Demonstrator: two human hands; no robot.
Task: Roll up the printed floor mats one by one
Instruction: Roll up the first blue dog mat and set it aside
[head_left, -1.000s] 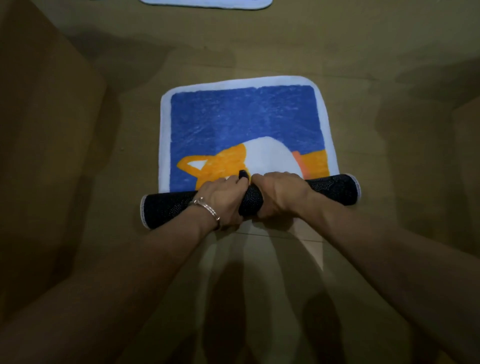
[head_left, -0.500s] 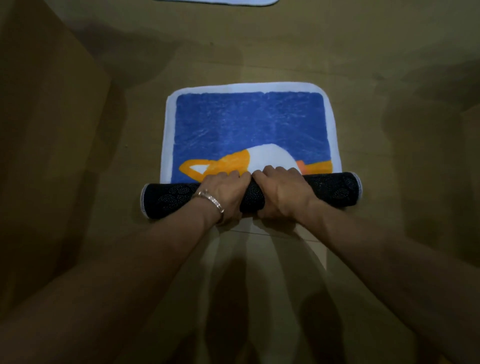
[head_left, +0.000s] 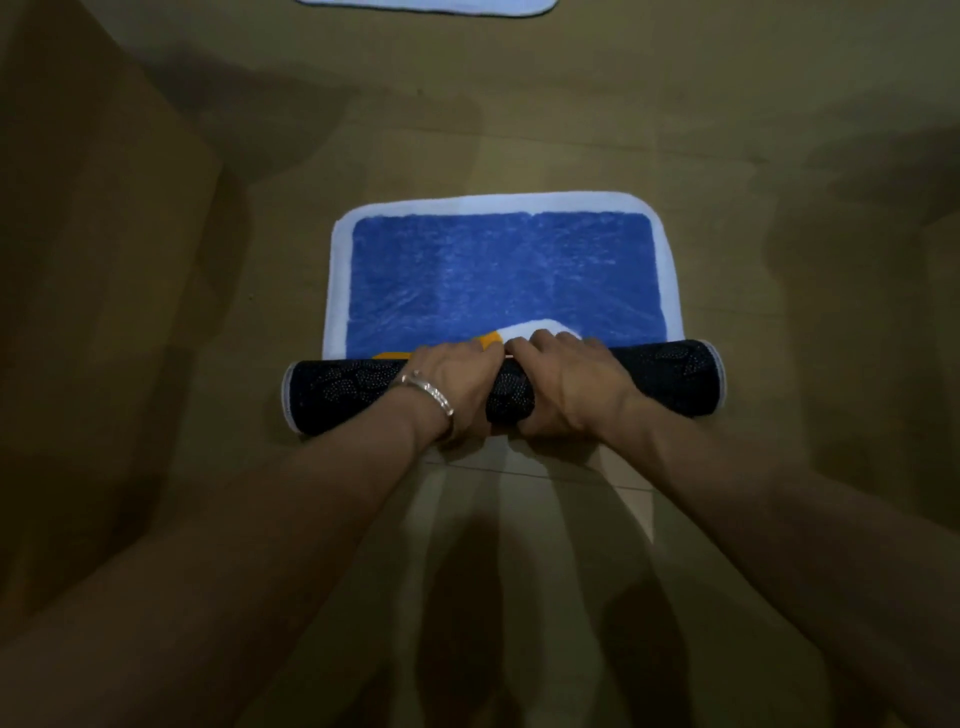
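Note:
A printed floor mat with a blue field and white border lies on the floor, its near part wound into a roll whose black dotted backing faces out. Only a sliver of the orange and white print shows above the roll. My left hand, with a bracelet at the wrist, and my right hand sit side by side on the middle of the roll, fingers curled over its far side and gripping it.
The edge of a second white-bordered mat shows at the top of the frame. The tan floor around is dim, with dark shadows at both sides and below my arms.
Both hands have rolled the mat further away from me. The roll has grown thicker and covers most of the orange and white print that showed before.

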